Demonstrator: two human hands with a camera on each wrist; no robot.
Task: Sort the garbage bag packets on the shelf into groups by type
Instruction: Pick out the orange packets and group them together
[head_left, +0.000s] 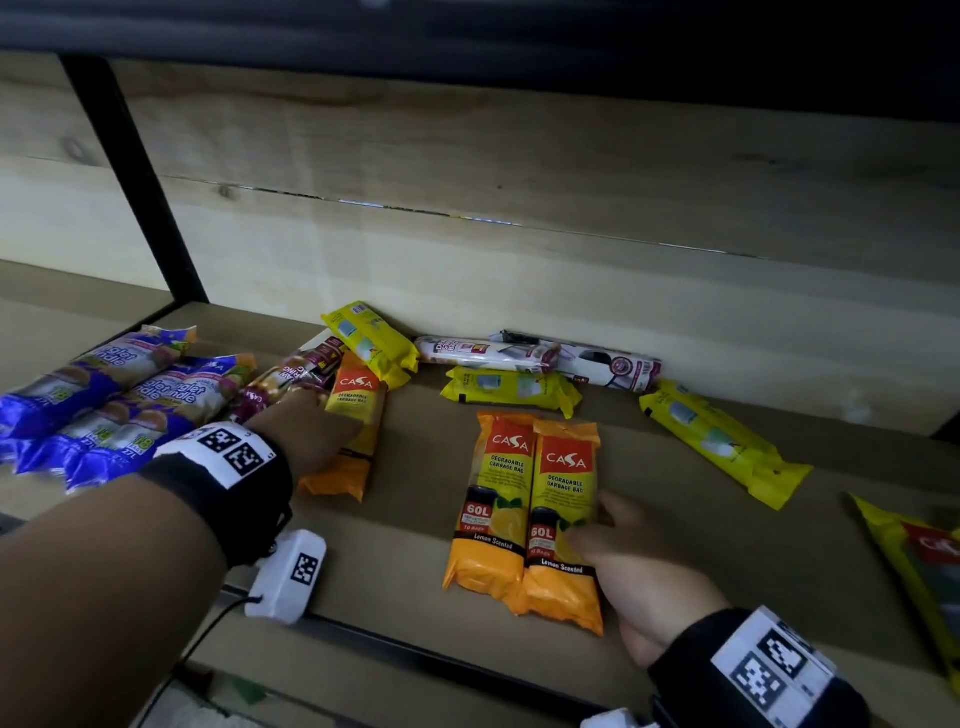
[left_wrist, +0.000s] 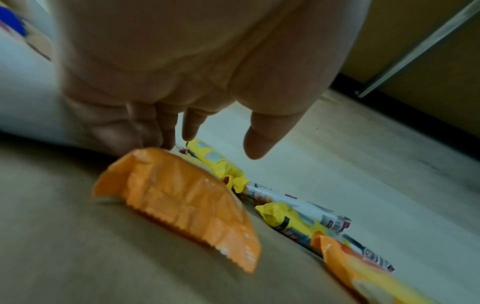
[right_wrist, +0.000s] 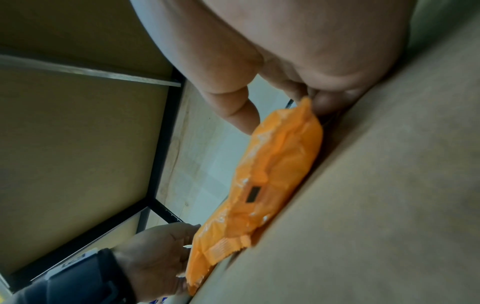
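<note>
Two orange Casa packets lie side by side mid-shelf, the left one and the right one. My right hand pinches the right one's edge, thumb on top and fingers against the shelf. A third orange Casa packet lies further left. My left hand rests on its left side. In the left wrist view its straight fingers touch that packet, and the thumb hangs apart above it.
Several blue packets are grouped at the left, with a maroon one beside them. Yellow packets and white rolls lie along the back wall. Another yellow packet sits far right. A black post stands at the back left.
</note>
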